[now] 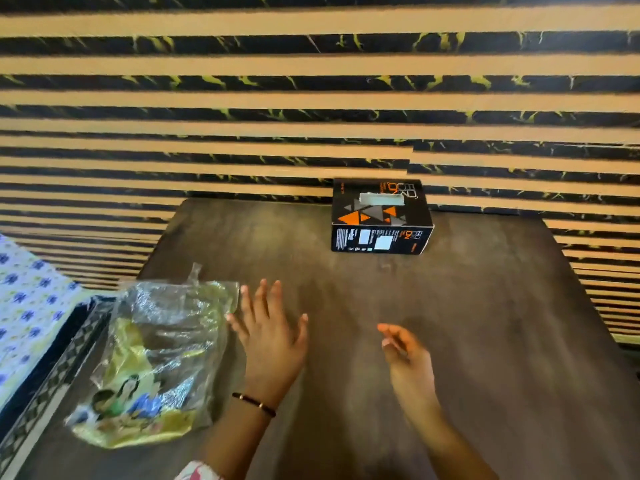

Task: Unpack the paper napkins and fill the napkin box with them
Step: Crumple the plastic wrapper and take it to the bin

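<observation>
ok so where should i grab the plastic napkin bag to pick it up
Probably by the twisted neck at the far end of the plastic bag, coming from the right with the left hand beside it. The bag lies flat and crinkled on the table, and only that neck sticks up enough to pinch.

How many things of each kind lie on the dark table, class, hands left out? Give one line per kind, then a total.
Napkin box, black with orange triangles: 1
Clear plastic wrapper with yellow print: 1
Total: 2
Both hands hover over the table, holding nothing.
</observation>
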A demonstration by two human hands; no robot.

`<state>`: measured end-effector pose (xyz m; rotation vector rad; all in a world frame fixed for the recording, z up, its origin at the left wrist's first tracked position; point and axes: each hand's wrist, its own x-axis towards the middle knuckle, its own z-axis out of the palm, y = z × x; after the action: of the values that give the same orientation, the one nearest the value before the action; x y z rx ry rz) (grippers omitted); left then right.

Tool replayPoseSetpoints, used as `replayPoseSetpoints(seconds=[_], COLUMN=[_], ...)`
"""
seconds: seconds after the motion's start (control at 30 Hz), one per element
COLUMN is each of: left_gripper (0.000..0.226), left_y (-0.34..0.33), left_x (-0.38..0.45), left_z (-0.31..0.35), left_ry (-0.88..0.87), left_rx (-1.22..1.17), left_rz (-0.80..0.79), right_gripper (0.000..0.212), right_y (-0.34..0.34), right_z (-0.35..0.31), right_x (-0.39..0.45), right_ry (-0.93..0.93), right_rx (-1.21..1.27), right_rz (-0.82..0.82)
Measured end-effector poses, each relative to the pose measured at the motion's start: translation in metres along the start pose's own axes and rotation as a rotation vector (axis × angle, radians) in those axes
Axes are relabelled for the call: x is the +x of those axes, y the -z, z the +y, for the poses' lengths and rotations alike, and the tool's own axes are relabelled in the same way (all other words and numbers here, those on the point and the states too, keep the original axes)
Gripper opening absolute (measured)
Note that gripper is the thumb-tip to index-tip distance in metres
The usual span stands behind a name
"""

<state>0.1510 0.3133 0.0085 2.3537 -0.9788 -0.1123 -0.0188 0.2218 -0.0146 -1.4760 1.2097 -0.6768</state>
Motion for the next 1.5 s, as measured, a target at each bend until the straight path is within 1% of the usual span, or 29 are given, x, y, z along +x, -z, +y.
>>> replayPoseSetpoints(seconds=[0.07, 0.13, 0.27, 0.37, 0.43, 0.5, 0.63, 0.73, 0.8, 0.87, 0.93, 1.0, 1.03, 1.13, 1.2, 1.27, 1.3, 1.37, 1.43, 1.5], left_gripper=[0.074, 0.077, 0.09, 0.087, 0.083, 0.081, 0.08, 0.081, 0.078, 0.075, 0.072, 0.069, 0.068, 0.066, 0.064, 0.064, 0.066, 0.07, 0.071, 0.069], left_y=[0.007, 0.01, 0.006, 0.0, -0.006, -0.013, -0.032, -0.042, -0.049, -0.052, -0.052, -0.048, -0.045, -0.035, -0.031, -0.028, -0.028, -0.027, -0.026, -0.026], left_x=[-0.018, -0.033, -0.049, -0.051, -0.052, -0.056, -0.068, -0.077, -0.083, -0.087, -0.089, -0.087, -0.087, -0.086, -0.083, -0.08, -0.078, -0.075, -0.074, -0.073], left_z=[-0.028, -0.05, -0.067, -0.061, -0.053, -0.043, -0.02, -0.007, -0.002, 0.002, 0.005, 0.006, 0.005, -0.003, -0.009, -0.013, -0.015, -0.016, -0.013, -0.007], left_ry=[0.071, 0.173, 0.411, 0.451, 0.377, 0.235, -0.124, -0.39, -0.558, -0.674, -0.707, -0.692, -0.684, -0.629, -0.487, -0.297, -0.214, -0.088, -0.054, -0.052], left_rx=[0.079, 0.166, 0.217, 0.187, 0.2, 0.231, 0.233, 0.229, 0.23, 0.227, 0.215, 0.167, 0.144, 0.12, 0.146, 0.158, 0.138, 0.029, -0.044, -0.082], left_rz=[0.043, 0.032, -0.102, -0.186, -0.204, -0.236, -0.364, -0.487, -0.545, -0.595, -0.623, -0.592, -0.548, -0.357, -0.281, -0.233, -0.222, -0.273, -0.316, -0.351], right_gripper=[0.033, 0.035, 0.038, 0.046, 0.049, 0.049, 0.047, 0.038, 0.035, 0.034, 0.035, 0.035, 0.035, 0.039, 0.048, 0.056, 0.059, 0.062, 0.064, 0.062], right_y=[-0.001, 0.002, 0.01, 0.015, 0.018, 0.022, 0.029, 0.036, 0.04, 0.043, 0.044, 0.044, 0.045, 0.049, 0.051, 0.052, 0.053, 0.054, 0.053, 0.048], right_z=[0.006, 0.009, 0.008, 0.012, 0.017, 0.022, 0.025, 0.024, 0.024, 0.024, 0.025, 0.028, 0.029, 0.03, 0.025, 0.022, 0.02, 0.015, 0.011, 0.007], right_x=[-0.017, -0.027, -0.036, -0.041, -0.043, -0.044, -0.045, -0.047, -0.049, -0.051, -0.051, -0.051, -0.052, -0.053, -0.054, -0.051, -0.047, -0.037, -0.027, -0.026], right_ry=[-0.006, -0.007, 0.013, 0.017, 0.019, 0.026, 0.004, -0.031, -0.04, -0.043, -0.041, -0.038, -0.037, 0.014, 0.073, 0.08, 0.044, -0.061, -0.144, -0.15], right_rx=[-0.034, -0.057, -0.092, -0.121, -0.133, -0.154, -0.166, -0.147, -0.113, -0.105, -0.136, -0.145, -0.167, -0.366, -0.521, -0.584, -0.583, -0.544, -0.538, -0.577], right_rz=[-0.048, -0.08, -0.094, -0.1, -0.113, -0.113, -0.101, -0.083, -0.059, -0.045, -0.04, -0.037, -0.041, -0.002, 0.068, 0.093, 0.079, 0.024, -0.077, -0.183])
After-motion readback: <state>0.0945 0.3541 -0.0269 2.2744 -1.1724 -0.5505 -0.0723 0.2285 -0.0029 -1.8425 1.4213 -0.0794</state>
